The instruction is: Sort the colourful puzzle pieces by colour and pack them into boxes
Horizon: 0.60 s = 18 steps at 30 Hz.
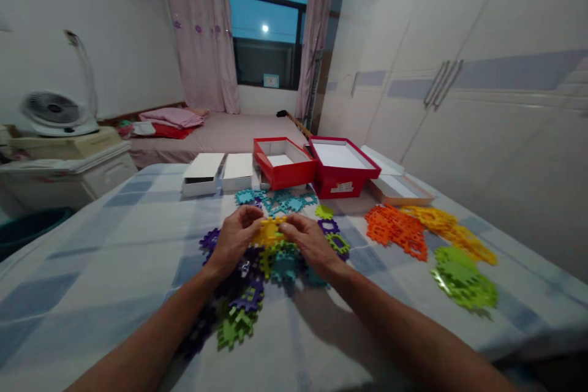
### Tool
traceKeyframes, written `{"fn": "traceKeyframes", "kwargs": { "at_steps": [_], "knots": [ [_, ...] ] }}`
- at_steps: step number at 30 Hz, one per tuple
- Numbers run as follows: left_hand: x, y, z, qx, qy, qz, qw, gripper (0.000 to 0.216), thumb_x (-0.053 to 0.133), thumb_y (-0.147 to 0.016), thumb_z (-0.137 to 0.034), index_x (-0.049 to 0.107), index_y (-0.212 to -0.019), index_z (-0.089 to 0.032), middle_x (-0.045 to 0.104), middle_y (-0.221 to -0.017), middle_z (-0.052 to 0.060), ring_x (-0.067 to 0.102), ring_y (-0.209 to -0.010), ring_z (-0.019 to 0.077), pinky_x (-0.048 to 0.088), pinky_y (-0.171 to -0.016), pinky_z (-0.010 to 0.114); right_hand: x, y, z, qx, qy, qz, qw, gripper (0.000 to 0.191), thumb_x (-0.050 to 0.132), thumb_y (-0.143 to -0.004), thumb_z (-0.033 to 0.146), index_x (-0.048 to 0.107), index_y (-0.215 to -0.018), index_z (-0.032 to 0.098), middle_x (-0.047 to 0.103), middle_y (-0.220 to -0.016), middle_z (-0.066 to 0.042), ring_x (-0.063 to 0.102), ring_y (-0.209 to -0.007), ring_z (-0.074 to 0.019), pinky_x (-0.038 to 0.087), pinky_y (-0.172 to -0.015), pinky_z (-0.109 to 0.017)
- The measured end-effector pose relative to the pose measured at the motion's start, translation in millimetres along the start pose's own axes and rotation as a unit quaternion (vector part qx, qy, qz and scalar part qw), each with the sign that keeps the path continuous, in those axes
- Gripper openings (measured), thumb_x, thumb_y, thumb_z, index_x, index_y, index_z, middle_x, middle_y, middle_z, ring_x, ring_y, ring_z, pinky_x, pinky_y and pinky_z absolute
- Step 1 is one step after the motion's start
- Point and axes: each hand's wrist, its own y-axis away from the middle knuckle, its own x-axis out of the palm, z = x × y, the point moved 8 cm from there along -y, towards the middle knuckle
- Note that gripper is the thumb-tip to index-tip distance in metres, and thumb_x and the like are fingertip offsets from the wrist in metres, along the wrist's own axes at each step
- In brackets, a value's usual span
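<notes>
Between my two hands is a yellow plastic interlocking piece (269, 233) with toothed edges. My left hand (234, 239) pinches its left side, and my right hand (310, 242) pinches its right side. Just below it lie teal pieces (285, 266) and purple pieces (250, 297), mixed in a loose heap. A green piece (236, 324) is at the heap's near end. Light blue pieces (291, 201) spread out beyond my fingers. Whether the yellow piece is one part or several joined is too small to tell.
To the right lie piles of orange pieces (397, 229), yellow pieces (452, 233) and green pieces (463, 278). Behind stand a red open box (289, 179), a dark red box (337, 184) and white boxes (237, 173). A checked cloth (114, 257) covers the table.
</notes>
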Motion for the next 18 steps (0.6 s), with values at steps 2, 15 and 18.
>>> {"fn": "traceKeyframes", "kwargs": {
  "at_steps": [2, 15, 18],
  "knots": [
    [-2, 2, -1, -0.005, 0.012, -0.015, 1.000, 0.039, 0.073, -0.061, -0.045, 0.059, -0.083, -0.016, 0.062, -0.077, 0.000, 0.058, -0.070, 0.0139, 0.047, -0.064, 0.025, 6, -3, -5, 0.003, -0.050, -0.014, 0.999, 0.020, 0.057, -0.076, 0.035, 0.065, -0.085, 0.019, 0.062, -0.080, 0.001, 0.056, -0.074, -0.0124, 0.044, -0.067, -0.024],
    [-23, -3, -10, 0.022, 0.005, -0.083, 0.996, 0.037, 0.056, -0.079, -0.049, 0.057, -0.105, -0.023, 0.066, -0.100, 0.003, 0.064, -0.093, 0.0209, 0.050, -0.090, 0.039, -202, 51, 50, -0.033, 0.073, -0.265, 0.961, 0.036, 0.060, -0.070, 0.039, 0.066, -0.099, 0.017, 0.067, -0.090, -0.006, 0.062, -0.074, -0.0159, 0.051, -0.063, -0.030],
    [-47, -14, -6, 0.047, -0.028, -0.132, 0.990, 0.037, 0.055, -0.078, -0.048, 0.058, -0.101, -0.020, 0.065, -0.095, 0.004, 0.063, -0.091, 0.0201, 0.051, -0.087, 0.038, -313, 99, 63, 0.007, 0.232, -0.428, 0.873, 0.029, 0.051, -0.072, 0.039, 0.066, -0.087, 0.019, 0.064, -0.073, -0.008, 0.059, -0.060, -0.0173, 0.049, -0.058, -0.035]
  ]
}}
